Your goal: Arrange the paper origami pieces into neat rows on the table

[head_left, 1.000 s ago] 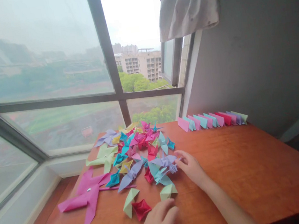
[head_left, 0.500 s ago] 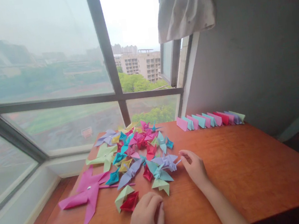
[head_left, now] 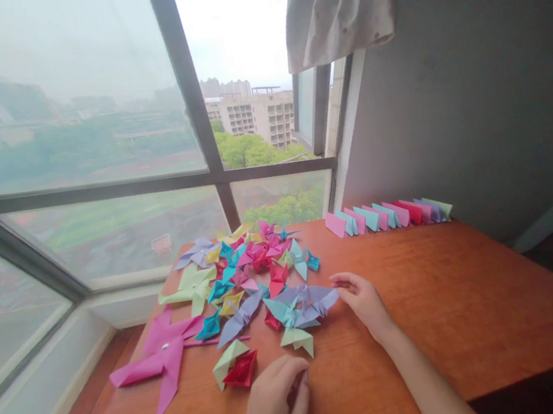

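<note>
My right hand pinches the wing tip of a lavender paper crane at the right side of a pile of folded paper. Against that crane lies a light teal crane, with a pale green folded piece just below. My left hand is curled near the table's front edge; what its fingers hold, if anything, is hidden. Close to its knuckles sit a red paper boat and a pale green folded piece.
Pinwheels in magenta, pale green and lavender lie along the left of the wooden table. Several folded cards stand in a row at the back right. Windows rise behind.
The lavender crane has turned, its wing now reaching my right fingertips. My left hand has shifted slightly right. The camera view has moved a little.
</note>
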`<state>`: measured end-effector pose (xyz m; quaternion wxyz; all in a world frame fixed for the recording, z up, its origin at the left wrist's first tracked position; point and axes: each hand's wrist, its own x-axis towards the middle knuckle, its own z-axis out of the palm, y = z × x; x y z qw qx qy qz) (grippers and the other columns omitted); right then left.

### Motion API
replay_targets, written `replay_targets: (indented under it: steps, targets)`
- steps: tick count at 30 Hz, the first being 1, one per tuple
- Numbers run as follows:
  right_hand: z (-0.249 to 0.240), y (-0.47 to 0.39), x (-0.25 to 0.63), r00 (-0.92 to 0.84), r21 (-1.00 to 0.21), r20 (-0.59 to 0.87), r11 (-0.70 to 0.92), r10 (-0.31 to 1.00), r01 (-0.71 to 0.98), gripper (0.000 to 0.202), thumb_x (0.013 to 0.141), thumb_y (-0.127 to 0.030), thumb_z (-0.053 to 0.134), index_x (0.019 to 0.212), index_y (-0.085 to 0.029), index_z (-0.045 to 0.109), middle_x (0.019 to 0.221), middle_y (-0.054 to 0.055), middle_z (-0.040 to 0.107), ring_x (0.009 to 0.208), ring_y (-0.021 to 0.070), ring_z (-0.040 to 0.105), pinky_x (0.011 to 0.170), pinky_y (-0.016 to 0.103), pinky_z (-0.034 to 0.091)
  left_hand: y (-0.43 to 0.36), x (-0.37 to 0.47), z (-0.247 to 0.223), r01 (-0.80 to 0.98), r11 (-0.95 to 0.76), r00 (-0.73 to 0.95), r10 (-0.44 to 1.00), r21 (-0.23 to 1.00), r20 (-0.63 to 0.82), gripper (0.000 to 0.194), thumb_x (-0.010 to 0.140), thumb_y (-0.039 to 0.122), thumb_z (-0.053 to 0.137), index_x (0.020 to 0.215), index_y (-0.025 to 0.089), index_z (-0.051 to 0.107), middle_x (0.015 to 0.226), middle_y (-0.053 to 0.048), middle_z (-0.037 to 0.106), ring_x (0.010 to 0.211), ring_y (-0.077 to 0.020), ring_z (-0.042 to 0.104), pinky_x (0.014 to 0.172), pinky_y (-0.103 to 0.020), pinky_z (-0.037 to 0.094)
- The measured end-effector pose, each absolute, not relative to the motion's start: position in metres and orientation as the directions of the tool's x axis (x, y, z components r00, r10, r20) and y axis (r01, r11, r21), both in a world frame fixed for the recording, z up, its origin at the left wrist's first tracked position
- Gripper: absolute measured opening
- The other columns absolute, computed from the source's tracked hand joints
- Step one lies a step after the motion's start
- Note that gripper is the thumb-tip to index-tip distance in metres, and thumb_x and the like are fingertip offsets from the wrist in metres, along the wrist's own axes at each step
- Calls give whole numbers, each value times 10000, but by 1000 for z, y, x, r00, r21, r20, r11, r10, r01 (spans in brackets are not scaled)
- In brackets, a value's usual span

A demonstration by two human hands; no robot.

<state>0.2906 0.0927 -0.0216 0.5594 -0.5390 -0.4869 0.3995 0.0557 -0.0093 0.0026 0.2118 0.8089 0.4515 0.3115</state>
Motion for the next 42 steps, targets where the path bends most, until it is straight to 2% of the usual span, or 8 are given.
replay_targets:
  steps: [6, 9, 14, 20, 25, 29, 35, 42]
  targets:
    - [-19, 90, 291, 145, -992, 91, 76, 985, 102, 226, 686, -253, 615, 880, -180, 705, 929, 80, 739, 902, 247, 692, 855, 382, 551, -11, 57, 4, 602, -532, 421, 845, 596, 328, 198, 900, 116, 455, 954, 229, 608, 801, -23, 669, 710, -167, 643, 636, -238, 500]
    - [-15, 87, 290, 105, -994, 64, 54, 992, 100, 236, 747, -375, 643, 866, -181, 705, 916, 86, 743, 886, 259, 696, 803, 367, 556, -12, 57, 5, 602, -533, 426, 844, 594, 326, 196, 902, 115, 452, 946, 225, 608, 797, -25, 669, 709, -170, 642, 632, -240, 499]
    - [-12, 84, 289, 55, -986, 90, 81, 994, 147, 435, 862, -561, 547, 891, -163, 720, 850, 92, 737, 836, 243, 685, 769, 340, 537, -12, 58, 4, 606, -528, 415, 848, 595, 329, 188, 901, 115, 458, 938, 216, 613, 813, -36, 672, 732, -178, 645, 653, -251, 501]
    - [-16, 82, 287, -7, -964, 143, 141, 990, 225, 350, 839, -481, 630, 983, -177, 728, 960, 80, 732, 871, 224, 674, 751, 306, 534, -13, 59, 4, 614, -512, 423, 856, 600, 298, 189, 909, 120, 448, 923, 214, 612, 817, -42, 663, 734, -184, 637, 646, -256, 487]
    - [-18, 82, 285, -37, -966, 150, 154, 988, 208, 273, 812, -400, 657, 953, -179, 734, 923, 72, 729, 828, 206, 672, 732, 302, 540, -13, 58, 2, 613, -491, 413, 867, 618, 279, 186, 912, 125, 452, 937, 216, 613, 813, -39, 658, 740, -187, 630, 665, -265, 478]
    - [-12, 83, 285, 45, -990, 113, 109, 993, 93, 327, 769, -410, 695, 1003, -185, 731, 866, 50, 718, 800, 198, 665, 725, 304, 539, -12, 57, 0, 612, -472, 415, 875, 635, 250, 188, 918, 131, 449, 944, 216, 614, 821, -40, 659, 747, -185, 626, 674, -266, 470]
    - [2, 81, 290, 220, -994, 97, 106, 971, -27, 234, 732, -389, 704, 851, -195, 757, 911, 57, 741, 882, 217, 658, 796, 317, 521, -11, 55, -3, 597, -453, 414, 881, 663, 229, 187, 910, 139, 463, 948, 218, 628, 809, -36, 660, 725, -180, 621, 645, -255, 457]
    - [2, 74, 289, 123, -979, 166, 179, 978, -102, 297, 804, -370, 674, 1063, -241, 742, 1090, 52, 715, 949, 200, 630, 809, 307, 512, -1, 64, 19, 315, -299, 252, 941, 901, 224, 169, 930, 245, 513, 919, 192, 673, 824, -51, 696, 754, -180, 646, 698, -250, 494]
